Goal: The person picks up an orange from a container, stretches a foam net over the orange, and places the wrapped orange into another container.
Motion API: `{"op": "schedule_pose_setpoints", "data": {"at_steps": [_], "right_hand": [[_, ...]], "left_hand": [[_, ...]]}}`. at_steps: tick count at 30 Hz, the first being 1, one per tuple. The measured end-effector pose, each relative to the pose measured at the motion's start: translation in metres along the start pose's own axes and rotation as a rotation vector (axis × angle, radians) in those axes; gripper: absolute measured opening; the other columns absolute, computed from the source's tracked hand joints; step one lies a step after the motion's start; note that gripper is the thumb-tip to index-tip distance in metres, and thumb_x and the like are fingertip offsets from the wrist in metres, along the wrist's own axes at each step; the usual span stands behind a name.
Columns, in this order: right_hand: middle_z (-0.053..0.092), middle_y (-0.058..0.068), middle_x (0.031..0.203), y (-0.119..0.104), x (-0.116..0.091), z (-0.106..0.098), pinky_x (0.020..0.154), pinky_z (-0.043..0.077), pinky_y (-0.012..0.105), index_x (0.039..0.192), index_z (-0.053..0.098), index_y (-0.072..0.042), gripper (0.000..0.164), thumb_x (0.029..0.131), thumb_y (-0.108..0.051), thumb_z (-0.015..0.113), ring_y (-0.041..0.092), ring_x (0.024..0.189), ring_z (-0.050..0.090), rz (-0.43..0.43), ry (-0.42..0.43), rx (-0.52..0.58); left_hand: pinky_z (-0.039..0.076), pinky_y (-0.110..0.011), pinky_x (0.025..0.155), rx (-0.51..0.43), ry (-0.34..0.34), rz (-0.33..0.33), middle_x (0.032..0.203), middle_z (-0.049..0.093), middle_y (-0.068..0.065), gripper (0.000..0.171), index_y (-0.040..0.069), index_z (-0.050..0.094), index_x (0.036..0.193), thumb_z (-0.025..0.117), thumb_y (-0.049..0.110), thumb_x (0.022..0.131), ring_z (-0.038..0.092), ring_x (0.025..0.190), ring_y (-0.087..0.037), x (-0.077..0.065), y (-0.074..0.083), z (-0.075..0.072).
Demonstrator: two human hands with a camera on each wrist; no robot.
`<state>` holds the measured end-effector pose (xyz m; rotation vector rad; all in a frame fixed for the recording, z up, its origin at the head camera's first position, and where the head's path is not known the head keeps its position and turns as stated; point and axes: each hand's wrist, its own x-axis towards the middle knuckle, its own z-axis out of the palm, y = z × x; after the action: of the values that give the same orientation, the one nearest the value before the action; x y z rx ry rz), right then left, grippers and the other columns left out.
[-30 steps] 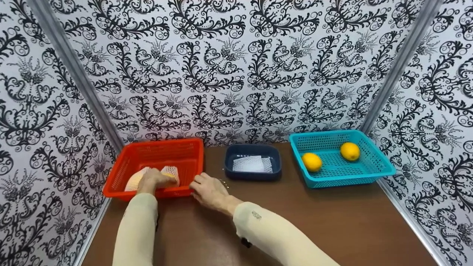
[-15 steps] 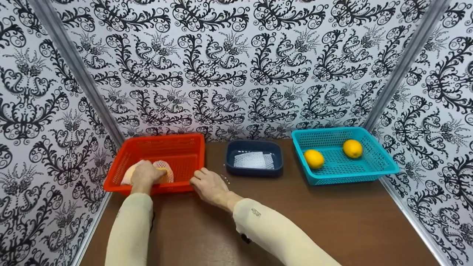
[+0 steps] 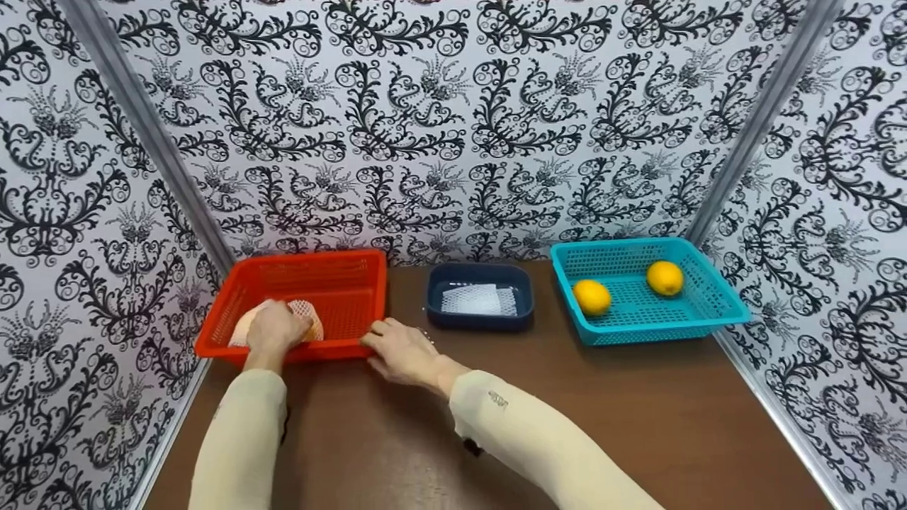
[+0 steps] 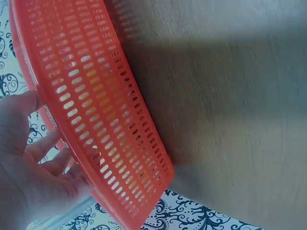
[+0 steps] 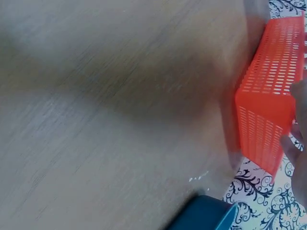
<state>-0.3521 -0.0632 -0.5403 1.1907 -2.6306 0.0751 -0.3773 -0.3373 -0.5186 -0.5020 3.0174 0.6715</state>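
My left hand [image 3: 273,331] reaches over the front rim of the red slotted basket [image 3: 319,263], close over yellow fruit in pale foam netting. One netted fruit [image 3: 246,324] shows left of the hand and another netted fruit [image 3: 309,319] right of it. Through the basket's slots in the left wrist view, yellow patches appear below bent fingers [image 4: 45,143]; I cannot tell whether they grip a fruit. At the basket's front right corner, my right hand [image 3: 404,352] holds the rim, thumb and fingers on either side of the corner.
Right of the red basket stands a dark blue tub [image 3: 480,322] with white foam netting [image 3: 478,299] in it. A turquoise basket [image 3: 645,331] farther right holds two lemons, a near lemon [image 3: 592,297] and a far lemon [image 3: 665,278]. Patterned walls enclose the brown table [image 3: 567,397].
My left hand has shifted slightly left inside the red basket, uncovering more of the right-hand netted fruit. My right hand has stayed at the basket's corner. The head view has shifted slightly.
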Motion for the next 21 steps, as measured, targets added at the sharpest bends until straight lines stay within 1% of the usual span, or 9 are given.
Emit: {"op": "schedule_pose_setpoints", "data": {"at_steps": [3, 6, 8, 10, 13, 18, 21], "right_hand": [[0.074, -0.004, 0.130, 0.003, -0.006, -0.004, 0.092, 0.065, 0.034, 0.135, 0.076, -0.026, 0.029, 0.108, -0.037, 0.072, 0.019, 0.119, 0.070, 0.014, -0.011, 0.038], [0.076, -0.004, 0.129, 0.008, -0.013, -0.008, 0.093, 0.064, 0.034, 0.135, 0.077, -0.026, 0.030, 0.108, -0.038, 0.072, 0.019, 0.118, 0.071, 0.021, -0.004, 0.073], [0.077, -0.004, 0.126, 0.010, -0.015, -0.010, 0.093, 0.064, 0.034, 0.134, 0.078, -0.025, 0.030, 0.108, -0.038, 0.072, 0.019, 0.116, 0.072, 0.020, 0.008, 0.088], [0.078, -0.004, 0.121, 0.013, -0.018, -0.013, 0.093, 0.064, 0.034, 0.132, 0.079, -0.024, 0.029, 0.107, -0.038, 0.072, 0.019, 0.113, 0.074, 0.023, 0.019, 0.106], [0.079, -0.002, 0.117, 0.019, -0.024, -0.020, 0.092, 0.064, 0.034, 0.127, 0.081, -0.022, 0.026, 0.106, -0.036, 0.074, 0.019, 0.107, 0.076, 0.027, 0.047, 0.144], [0.081, 0.001, 0.116, 0.037, -0.040, -0.027, 0.092, 0.066, 0.037, 0.121, 0.082, -0.017, 0.022, 0.104, -0.030, 0.077, 0.022, 0.104, 0.079, 0.030, 0.110, 0.194], [0.082, 0.003, 0.113, 0.051, -0.052, -0.027, 0.090, 0.066, 0.039, 0.118, 0.082, -0.015, 0.020, 0.102, -0.026, 0.078, 0.023, 0.101, 0.079, 0.060, 0.139, 0.243]], "left_hand": [[0.060, -0.066, 0.101, -0.004, 0.027, 0.028, 0.139, 0.070, -0.036, 0.054, -0.005, 0.071, 0.133, 0.065, 0.037, 0.099, 0.070, 0.121, -0.055, -0.007, 0.006, 0.002], [0.060, -0.064, 0.096, -0.033, 0.054, 0.045, 0.131, 0.075, -0.032, 0.043, 0.001, 0.074, 0.122, 0.063, 0.036, 0.100, 0.071, 0.118, -0.053, -0.014, 0.013, 0.006], [0.061, -0.063, 0.094, -0.043, 0.073, 0.065, 0.129, 0.076, -0.030, 0.041, 0.003, 0.075, 0.119, 0.063, 0.038, 0.101, 0.072, 0.117, -0.052, -0.018, 0.019, 0.009], [0.061, -0.063, 0.093, -0.046, 0.087, 0.088, 0.129, 0.077, -0.029, 0.044, 0.004, 0.075, 0.121, 0.064, 0.042, 0.102, 0.072, 0.118, -0.051, -0.021, 0.025, 0.012], [0.062, -0.062, 0.095, -0.046, 0.110, 0.141, 0.132, 0.077, -0.029, 0.052, 0.003, 0.076, 0.127, 0.067, 0.047, 0.101, 0.073, 0.121, -0.051, -0.026, 0.037, 0.018], [0.061, -0.062, 0.100, -0.076, 0.101, 0.217, 0.134, 0.077, -0.030, 0.056, 0.002, 0.075, 0.132, 0.069, 0.049, 0.101, 0.073, 0.123, -0.051, -0.034, 0.058, 0.024], [0.060, -0.062, 0.102, -0.091, 0.099, 0.248, 0.134, 0.078, -0.029, 0.055, 0.003, 0.075, 0.133, 0.070, 0.048, 0.102, 0.073, 0.123, -0.052, -0.040, 0.069, 0.026]]}}
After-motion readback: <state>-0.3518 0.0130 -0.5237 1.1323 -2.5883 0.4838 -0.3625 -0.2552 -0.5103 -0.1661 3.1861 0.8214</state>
